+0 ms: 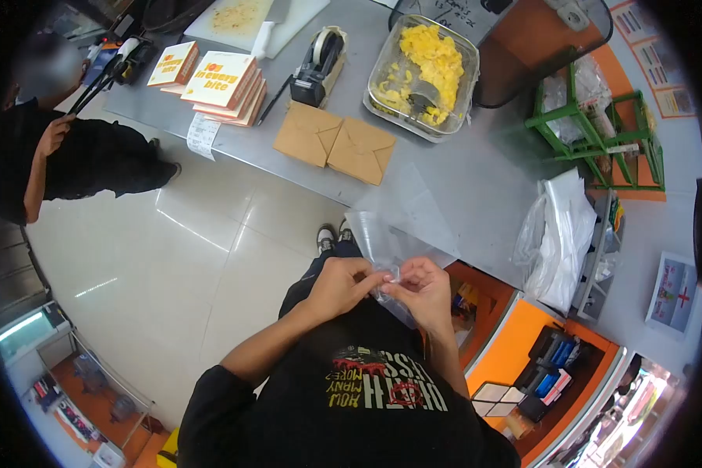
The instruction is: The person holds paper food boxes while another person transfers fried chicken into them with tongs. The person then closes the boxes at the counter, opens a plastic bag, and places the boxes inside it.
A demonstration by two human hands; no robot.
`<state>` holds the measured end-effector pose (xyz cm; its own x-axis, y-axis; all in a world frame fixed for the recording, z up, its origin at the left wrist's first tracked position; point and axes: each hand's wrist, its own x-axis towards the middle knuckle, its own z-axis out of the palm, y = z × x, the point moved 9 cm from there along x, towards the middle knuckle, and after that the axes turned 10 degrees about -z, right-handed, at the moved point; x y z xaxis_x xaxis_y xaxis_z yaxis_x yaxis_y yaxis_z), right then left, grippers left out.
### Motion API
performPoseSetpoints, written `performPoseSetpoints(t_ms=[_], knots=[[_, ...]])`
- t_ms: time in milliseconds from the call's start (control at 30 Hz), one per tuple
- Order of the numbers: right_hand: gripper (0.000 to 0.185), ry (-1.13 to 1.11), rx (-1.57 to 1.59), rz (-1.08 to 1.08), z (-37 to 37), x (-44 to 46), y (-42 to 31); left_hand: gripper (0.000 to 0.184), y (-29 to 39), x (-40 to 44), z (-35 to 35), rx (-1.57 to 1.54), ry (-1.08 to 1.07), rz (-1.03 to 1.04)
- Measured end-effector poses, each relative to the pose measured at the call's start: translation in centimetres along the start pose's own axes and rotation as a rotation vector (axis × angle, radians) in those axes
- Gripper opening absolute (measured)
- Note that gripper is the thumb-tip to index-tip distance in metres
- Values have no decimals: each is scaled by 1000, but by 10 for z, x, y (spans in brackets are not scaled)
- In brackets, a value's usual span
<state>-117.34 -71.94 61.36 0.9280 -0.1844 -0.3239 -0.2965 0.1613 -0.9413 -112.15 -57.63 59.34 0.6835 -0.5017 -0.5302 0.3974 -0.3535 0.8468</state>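
Both of my hands are close together in front of my black shirt, beside the counter edge. My left hand [340, 285] and my right hand [423, 292] pinch a transparent plastic bag [376, 238] between thumbs and fingers. The thin bag spreads upward from my fingertips, towards the steel counter [476, 195]. Bunched plastic shows at the pinch. Two closed brown kraft boxes [334, 144] stand side by side on the counter, just beyond the bag.
A glass container [438, 74] holds yellow food chunks. Nearby are a tape dispenser [317, 66], printed boxes [225, 82], a knife [270, 27], a green rack [600, 132] and white plastic bags [560, 238]. Another person [78, 156] stands at left, holding something black.
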Motion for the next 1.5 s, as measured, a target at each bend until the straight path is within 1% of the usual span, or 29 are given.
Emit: performPoseSetpoints(t_ms=[33,133,200,233,300,333,400,433,467,500,567,633,733,800,867,900,933,967,1000,1033,1067,1100,1167,1200,1233,1333,1433,1467,1500], knots=[[33,-44,33,48,4,4,5,30,-10,2,-1,-35,-14,-86],[31,-152,152,118,7,11,18,32,-7,-1,-3,-233,-209,-110],[30,-208,237,55,-6,22,27,27,18,-5,-22,-46,-136,37],[30,-103,104,5,-24,28,25,25,26,-9,-32,54,-103,104],[29,109,-159,-80,-43,31,11,19,14,-13,-57,-22,-15,67],[29,38,-106,-87,-27,33,1,17,9,-14,-71,-62,34,58],[29,-121,-10,-108,14,36,-33,13,8,-15,-76,-58,-65,71],[28,-207,-9,-91,38,36,-28,12,9,-14,-78,-55,-112,83],[27,-289,-10,-77,68,35,-22,11,11,-16,-81,-177,-176,1],[26,-368,-14,-67,96,34,-17,11,6,-19,-90,-178,-177,37],[21,-357,-68,-67,125,34,-8,12,-6,-26,-112,-184,-189,112],[18,-408,-134,-86,151,27,4,10,-21,-45,-139,-148,-237,54],[14,-241,143,-92,190,25,19,10,-53,-64,-187,-51,-210,-50],[15,-6,378,-127,185,31,37,10,-80,-71,-227,61,-130,-67],[14,276,553,-134,193,24,44,9,-91,-77,-261,-354,-94,-62],[14,308,681,-88,211,21,53,9,-89,-79,-276,-554,-83,-57],[14,341,808,-43,227,16,62,5,-89,-87,-273,-997,-223,-146],[13,366,933,-9,244,17,67,4,-84,-89,-277,-1177,-312,-126],[12,573,885,132,257,15,77,4,-82,-92,-282,-1359,-402,-113],[12,459,881,65,256,20,76,4,-80,-97,-287,-1546,-489,-108],[13,340,870,-3,244,25,83,10,-76,-100,-303,-1579,-551,-20],[13,223,857,-61,249,29,73,12,-89,-101,-304,-1449,-502,-54],[17,274,778,-97,240,34,61,18,-127,-108,-303,-1185,-402,-123],[17,264,721,-120,243,37,54,21,-127,-110,-304,-1190,-400,-87],[18,257,663,-144,247,37,47,20,-130,-109,-314,-958,-263,-72],[15,-54,-227,-377,308,20,4,20,-118,-109,-337,-373,107,29],[23,-163,-878,-510,335,17,29,24,-132,-94,-352,-619,179,32],[22,-135,-743,-365,324,23,57,31,-123,-95,-349,-831,120,127],[22,-109,-607,-225,312,28,88,29,-130,-95,-343,-797,98,65]])
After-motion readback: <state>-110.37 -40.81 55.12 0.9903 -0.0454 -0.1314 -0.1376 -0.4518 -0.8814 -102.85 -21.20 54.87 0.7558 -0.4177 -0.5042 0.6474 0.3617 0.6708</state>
